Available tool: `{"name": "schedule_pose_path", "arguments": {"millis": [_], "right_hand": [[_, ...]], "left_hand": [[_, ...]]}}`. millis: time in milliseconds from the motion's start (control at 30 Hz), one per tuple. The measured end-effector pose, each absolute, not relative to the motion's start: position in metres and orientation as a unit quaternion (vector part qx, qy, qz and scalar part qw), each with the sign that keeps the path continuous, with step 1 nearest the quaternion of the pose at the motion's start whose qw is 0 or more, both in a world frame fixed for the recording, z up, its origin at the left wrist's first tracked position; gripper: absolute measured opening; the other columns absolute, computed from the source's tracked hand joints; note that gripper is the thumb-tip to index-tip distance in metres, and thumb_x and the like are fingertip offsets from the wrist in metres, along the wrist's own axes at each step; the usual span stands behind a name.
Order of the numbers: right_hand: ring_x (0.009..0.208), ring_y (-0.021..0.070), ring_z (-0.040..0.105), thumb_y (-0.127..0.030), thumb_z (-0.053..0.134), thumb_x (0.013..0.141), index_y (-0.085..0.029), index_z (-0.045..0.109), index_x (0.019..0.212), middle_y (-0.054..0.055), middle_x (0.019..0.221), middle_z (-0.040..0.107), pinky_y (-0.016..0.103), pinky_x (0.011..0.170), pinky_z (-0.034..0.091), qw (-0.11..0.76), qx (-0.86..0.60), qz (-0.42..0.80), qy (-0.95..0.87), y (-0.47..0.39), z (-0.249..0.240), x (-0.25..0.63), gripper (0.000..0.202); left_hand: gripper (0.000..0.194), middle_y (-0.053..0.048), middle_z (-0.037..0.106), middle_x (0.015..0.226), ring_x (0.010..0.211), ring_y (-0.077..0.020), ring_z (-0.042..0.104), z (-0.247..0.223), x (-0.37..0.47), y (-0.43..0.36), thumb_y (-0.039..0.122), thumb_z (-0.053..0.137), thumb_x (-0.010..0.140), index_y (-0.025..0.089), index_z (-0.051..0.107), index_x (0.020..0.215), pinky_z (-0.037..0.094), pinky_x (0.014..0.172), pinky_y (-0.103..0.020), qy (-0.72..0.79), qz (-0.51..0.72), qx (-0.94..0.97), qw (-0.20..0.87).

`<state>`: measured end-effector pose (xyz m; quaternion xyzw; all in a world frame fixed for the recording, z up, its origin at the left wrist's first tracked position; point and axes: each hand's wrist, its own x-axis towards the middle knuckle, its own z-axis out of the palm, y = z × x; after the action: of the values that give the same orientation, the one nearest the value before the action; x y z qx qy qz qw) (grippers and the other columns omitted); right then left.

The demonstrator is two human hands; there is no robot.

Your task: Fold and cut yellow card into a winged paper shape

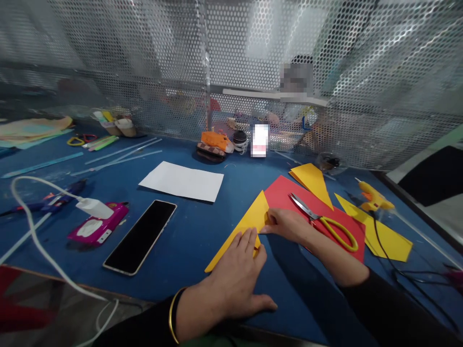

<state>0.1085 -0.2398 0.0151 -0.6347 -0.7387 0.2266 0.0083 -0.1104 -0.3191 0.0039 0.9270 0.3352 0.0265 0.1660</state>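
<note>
A folded sheet of yellow paper point(249, 216) lies slantwise on the blue table in front of me. My left hand point(237, 272) rests flat on its lower part, fingers stretched out and thumb apart. At the paper's right edge, my right hand point(285, 224) is closed with curled fingers, gripping that edge; the fingertips are partly hidden. Just beyond the right hand is a sheet of red paper point(280, 190), partly under the yellow one. Scissors point(314, 215) with yellow handles lie on the red sheet, their blades pointing away from me.
To the left are a phone point(141, 237), a pink power strip point(97, 225) with a white cable, and white paper point(184, 180). Yellow pieces point(313, 180) and a glue gun point(374, 196) lie right. A pouch point(213, 147) sits before the perforated metal screen point(155, 67).
</note>
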Motion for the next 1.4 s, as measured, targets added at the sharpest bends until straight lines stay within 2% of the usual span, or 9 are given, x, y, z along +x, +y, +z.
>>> {"name": "schedule_pose_path", "arguments": {"millis": [100,267,467,667,900,1067,1267,1333,1400], "right_hand": [[0.062,0.014,0.049,-0.049,0.07,0.076,-0.024,0.044,0.069,-0.004,0.065,0.054,0.027,0.056,0.029,0.02,-0.632,0.231,-0.74,-0.239,0.011,0.111,0.036],[0.062,0.0129,0.049,-0.038,0.074,0.07,-0.024,0.047,0.068,-0.006,0.063,0.056,0.026,0.056,0.031,0.025,-0.605,0.277,-0.746,-0.236,0.013,0.118,0.03],[0.061,0.0144,0.049,-0.043,0.07,0.072,-0.024,0.047,0.068,-0.004,0.064,0.054,0.028,0.056,0.029,0.051,-0.622,0.27,-0.733,-0.241,0.016,0.116,0.031],[0.061,0.0131,0.05,-0.032,0.071,0.067,-0.024,0.049,0.067,-0.005,0.064,0.058,0.027,0.055,0.033,0.064,-0.591,0.32,-0.738,-0.237,0.016,0.122,0.023],[0.059,0.0134,0.049,-0.042,0.073,0.067,-0.023,0.052,0.067,-0.004,0.062,0.056,0.027,0.054,0.032,0.119,-0.606,0.325,-0.716,-0.237,0.001,0.124,0.028],[0.057,0.0131,0.049,-0.044,0.071,0.065,-0.023,0.055,0.07,-0.005,0.06,0.053,0.027,0.054,0.039,0.177,-0.568,0.37,-0.713,-0.244,-0.003,0.133,0.027],[0.078,0.0183,0.059,-0.055,0.057,0.083,-0.023,0.057,0.092,0.003,0.084,0.063,0.033,0.072,0.048,0.308,-0.621,0.284,-0.663,-0.29,-0.011,0.128,0.033],[0.073,0.0179,0.058,-0.056,0.054,0.086,-0.023,0.056,0.089,0.003,0.08,0.063,0.032,0.069,0.047,0.315,-0.64,0.262,-0.65,-0.304,-0.014,0.119,0.033],[0.065,0.017,0.055,-0.06,0.058,0.083,-0.024,0.055,0.083,0.001,0.072,0.061,0.031,0.061,0.045,0.3,-0.648,0.259,-0.65,-0.311,-0.015,0.107,0.036]], "left_hand": [[0.101,-0.033,0.019,0.161,0.151,-0.0449,0.014,0.006,-0.11,-0.319,0.079,0.055,0.079,0.005,0.04,0.145,0.024,0.12,-0.057,0.34,0.016,0.927,0.157],[0.101,-0.033,0.019,0.16,0.15,-0.0455,0.016,0.001,-0.11,-0.321,0.08,0.051,0.081,0.004,0.038,0.146,0.024,0.12,-0.057,0.329,0.034,0.933,0.145],[0.099,-0.032,0.023,0.16,0.15,-0.0448,0.021,-0.002,-0.11,-0.321,0.08,0.052,0.081,0.005,0.038,0.145,0.025,0.119,-0.056,0.329,0.034,0.936,0.12],[0.1,-0.033,0.026,0.158,0.149,-0.0451,0.022,0.002,-0.109,-0.321,0.08,0.052,0.081,0.004,0.038,0.145,0.025,0.119,-0.055,0.329,0.031,0.937,0.114],[0.096,-0.031,0.03,0.158,0.149,-0.0434,0.026,0.002,-0.108,-0.32,0.08,0.052,0.081,0.006,0.043,0.142,0.027,0.118,-0.056,0.329,0.039,0.938,0.101],[0.099,-0.029,0.04,0.152,0.143,-0.0431,0.036,0.0,-0.11,-0.324,0.081,0.059,0.076,0.006,0.046,0.139,0.032,0.116,-0.054,0.333,0.084,0.935,0.093],[0.093,-0.021,0.06,0.129,0.126,-0.0402,0.052,-0.002,-0.11,-0.334,0.079,0.066,0.072,0.01,0.054,0.134,0.037,0.11,-0.056,0.373,0.14,0.915,0.068],[0.092,-0.021,0.06,0.127,0.125,-0.04,0.052,-0.001,-0.11,-0.334,0.079,0.063,0.074,0.009,0.055,0.133,0.038,0.109,-0.055,0.366,0.142,0.918,0.056],[0.089,-0.021,0.061,0.128,0.125,-0.0399,0.052,-0.001,-0.11,-0.334,0.079,0.06,0.077,0.008,0.056,0.132,0.038,0.108,-0.055,0.355,0.137,0.924,0.044]]}}
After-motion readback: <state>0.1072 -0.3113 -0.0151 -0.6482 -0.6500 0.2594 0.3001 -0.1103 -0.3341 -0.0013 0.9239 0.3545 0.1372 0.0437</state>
